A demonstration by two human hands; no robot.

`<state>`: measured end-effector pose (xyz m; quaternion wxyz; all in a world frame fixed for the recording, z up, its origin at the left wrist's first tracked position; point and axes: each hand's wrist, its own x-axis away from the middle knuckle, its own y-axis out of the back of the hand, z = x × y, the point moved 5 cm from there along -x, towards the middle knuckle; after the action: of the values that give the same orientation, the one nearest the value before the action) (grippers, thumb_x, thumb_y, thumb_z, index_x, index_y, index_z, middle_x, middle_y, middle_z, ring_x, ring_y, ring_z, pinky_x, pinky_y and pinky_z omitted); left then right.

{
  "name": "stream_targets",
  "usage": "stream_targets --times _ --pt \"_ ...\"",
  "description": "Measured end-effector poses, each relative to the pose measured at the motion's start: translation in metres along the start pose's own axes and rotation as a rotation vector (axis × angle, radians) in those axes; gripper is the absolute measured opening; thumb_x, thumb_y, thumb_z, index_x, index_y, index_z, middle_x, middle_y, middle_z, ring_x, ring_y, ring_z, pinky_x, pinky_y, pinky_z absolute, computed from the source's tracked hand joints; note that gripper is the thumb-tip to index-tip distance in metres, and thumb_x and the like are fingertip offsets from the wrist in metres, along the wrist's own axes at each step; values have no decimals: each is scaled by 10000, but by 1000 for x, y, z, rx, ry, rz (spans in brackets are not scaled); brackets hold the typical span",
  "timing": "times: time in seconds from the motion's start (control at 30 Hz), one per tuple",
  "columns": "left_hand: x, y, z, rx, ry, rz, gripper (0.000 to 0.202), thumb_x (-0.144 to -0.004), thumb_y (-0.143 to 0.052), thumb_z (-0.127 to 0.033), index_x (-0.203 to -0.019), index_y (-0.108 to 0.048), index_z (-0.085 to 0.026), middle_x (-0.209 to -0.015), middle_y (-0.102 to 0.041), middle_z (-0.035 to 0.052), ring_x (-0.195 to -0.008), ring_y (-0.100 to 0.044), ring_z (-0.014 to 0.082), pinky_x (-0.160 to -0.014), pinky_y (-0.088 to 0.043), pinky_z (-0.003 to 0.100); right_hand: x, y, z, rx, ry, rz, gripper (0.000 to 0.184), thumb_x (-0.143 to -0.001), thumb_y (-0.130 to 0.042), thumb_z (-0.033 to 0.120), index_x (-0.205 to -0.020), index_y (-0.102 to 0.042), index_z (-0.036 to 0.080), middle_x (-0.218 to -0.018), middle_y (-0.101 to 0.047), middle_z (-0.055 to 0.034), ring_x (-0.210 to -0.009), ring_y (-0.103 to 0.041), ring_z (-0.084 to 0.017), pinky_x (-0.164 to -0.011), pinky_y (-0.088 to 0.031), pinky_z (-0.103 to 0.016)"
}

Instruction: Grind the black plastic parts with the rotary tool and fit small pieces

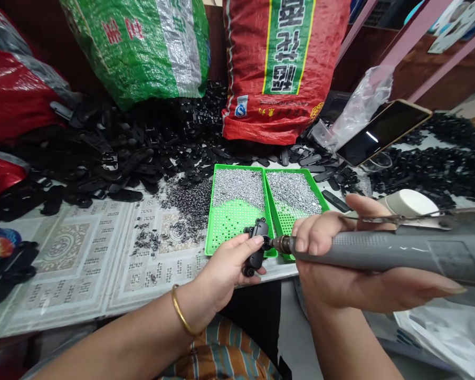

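My left hand [225, 269] is closed round a small black plastic part [256, 248], holding it upright at the near table edge. My right hand [340, 264] grips a grey electric screwdriver [383, 252] that lies level, its tip [277, 244] pressed against the side of the black part. A gold bangle [181, 311] sits on my left wrist. Just behind the hands stand two green perforated trays [231, 224], both holding several small silver screws [237, 186].
A big heap of black plastic parts [114, 153] covers the back of the table. Red [281, 68] and green [142, 47] woven sacks stand behind. A phone [383, 131] leans at the right near a clear bag [360, 105]. Loose small dark screws [186, 203] lie left of the trays.
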<state>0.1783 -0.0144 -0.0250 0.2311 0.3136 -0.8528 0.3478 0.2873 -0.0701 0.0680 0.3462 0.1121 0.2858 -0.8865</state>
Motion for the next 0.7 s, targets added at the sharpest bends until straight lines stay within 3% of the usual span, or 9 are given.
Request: stream_targets --times 0.27,0.43,0.7 --pt "-1 -1 1 16 -26 -26 299 -778 -555 -442 -871 -536 -158 -794 -527 16 -604 -546 112 -556 -441 251 0 -1 -3 -5 6 40 592 -636 -605 662 -978 -592 179 -455 -524 43 -385 -461 -148 -452 -400 -319" --pt "-2 3 6 38 -52 -121 258 -799 -529 -418 -854 -537 -166 -746 -533 11 -563 -525 101 -542 -435 244 1 -5 -5 4 18 62 545 -649 -595 659 -927 -622 191 -461 -519 41 -391 -476 -154 -458 -403 -325" --pt "-3 1 9 44 -77 -116 253 -802 -514 -418 -807 -516 -165 -701 -532 9 -542 -494 95 -522 -415 227 6 -6 -8 1 17 109 510 -661 -586 655 -902 -637 209 -470 -513 29 -410 -473 -155 -451 -407 -326"
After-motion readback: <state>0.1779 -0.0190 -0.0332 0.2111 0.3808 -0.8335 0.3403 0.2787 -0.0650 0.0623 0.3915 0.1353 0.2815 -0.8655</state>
